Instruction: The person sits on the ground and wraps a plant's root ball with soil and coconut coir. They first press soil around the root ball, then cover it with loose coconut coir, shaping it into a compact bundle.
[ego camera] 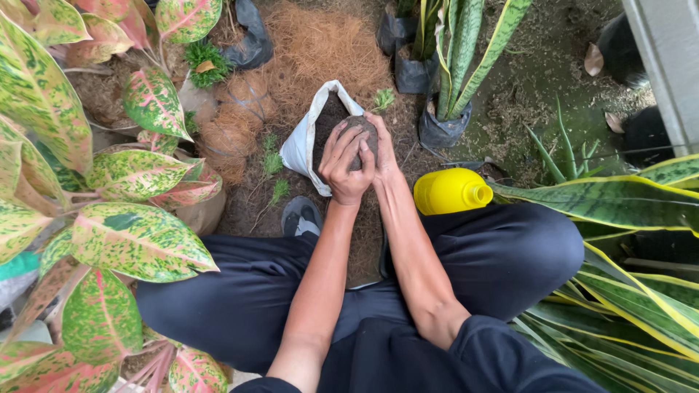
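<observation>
1. Both forearms reach forward from the lap of a crouching person in dark trousers (502, 255); elbows bent, wrists close together over the ground.
2. Left hand (348, 161): palm wraps the near-left side of a round soil ball (362, 131), fingers curled up and over it. Grip closed around the ball.
3. Right hand (384, 149): pressed on the right side of the same ball, fingers extended up along it, thumb side toward the left hand. Grip closed against the ball; the 2 hands touch each other.
4. Soil ball: dark brown, compact, held just above the mouth of a white bag (306, 138) that lies open on the ground with dark soil inside. A small green sprig (383, 97) sticks out at the ball's upper right.
5. Yellow bottle (451, 191) lies on its side just right of the right forearm, near the knee.
6. Grey shoe (301, 216) shows below the white bag.
7. Snake plant in a black grow bag (441, 129) stands right of the hands; brown fibre mulch (320, 44) lies beyond the white bag.
8. Pink-and-green speckled leaves (138, 240) fill the left side.
</observation>
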